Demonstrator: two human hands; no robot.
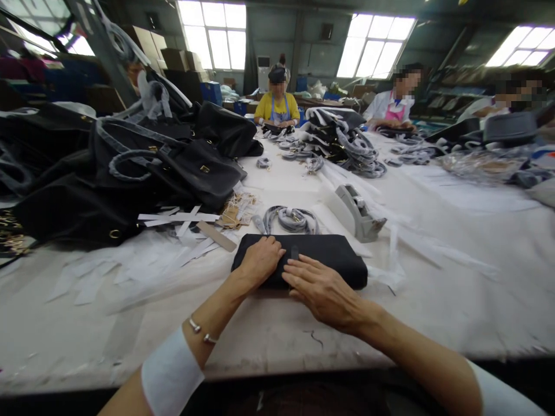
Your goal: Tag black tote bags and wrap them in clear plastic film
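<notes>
A folded black bag (333,254), flat and roughly rectangular, lies in front of me on the white table. A small dark strip of tape (295,252) sits at the middle of its top. My left hand (260,261) rests on the left half of the bag, fingers slightly bent and pressed against it. Across the front edge lies my right hand (323,286), its fingers stretched out flat beside the tape strip. Just behind the bag is a coiled grey wrapped strap (292,219). A grey tape dispenser (358,211) stands to the right of the coil.
Black handbags (182,167) with wrapped handles are heaped on the left. White paper strips (177,218) and tan tags (238,211) lie near them. More wrapped straps (359,150) are piled farther back. Across the table sits a person in yellow (277,107), with others at the right.
</notes>
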